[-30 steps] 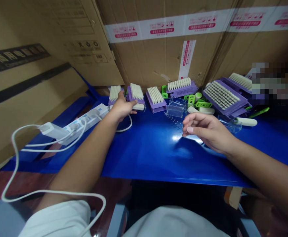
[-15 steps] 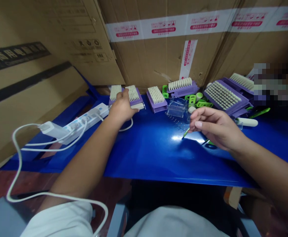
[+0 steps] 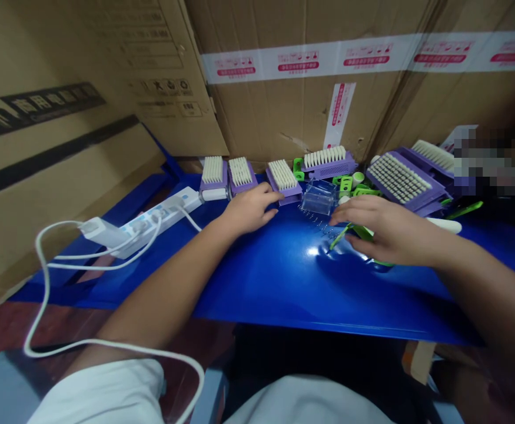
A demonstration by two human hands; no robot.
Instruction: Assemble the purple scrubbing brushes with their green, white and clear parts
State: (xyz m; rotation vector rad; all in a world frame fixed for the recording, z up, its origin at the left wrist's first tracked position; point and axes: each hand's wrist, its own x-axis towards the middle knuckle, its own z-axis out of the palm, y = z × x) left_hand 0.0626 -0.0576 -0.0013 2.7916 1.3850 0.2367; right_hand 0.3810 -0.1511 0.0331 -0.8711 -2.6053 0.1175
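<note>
My left hand (image 3: 252, 207) is over the blue sheet, fingers partly spread and nothing visible in them. Its fingertips are by the front of a purple block with rows of off-white pegs (image 3: 282, 175). Two similar purple blocks (image 3: 213, 169) (image 3: 241, 172) stand to its left. On the right, my right hand (image 3: 387, 229) is palm down, thumb apart from the fingers. Under it and between thumb and fingers lie green plastic pieces (image 3: 340, 237), partly hidden. Small metal pins (image 3: 314, 218) lie in a row by its fingertips. Behind them sits a clear plastic box (image 3: 318, 198).
More purple peg blocks (image 3: 328, 162) (image 3: 401, 179) stand along the back and right, among green parts (image 3: 343, 182). A white power strip (image 3: 160, 215) with cables lies at left. Cardboard (image 3: 275, 112) walls the back. A white handle-like piece (image 3: 447, 225) is by my right wrist.
My left hand has left the leftmost purple blocks and moved right, toward the third one. My right hand has turned palm down, its fingers now straighter over the green pieces.
</note>
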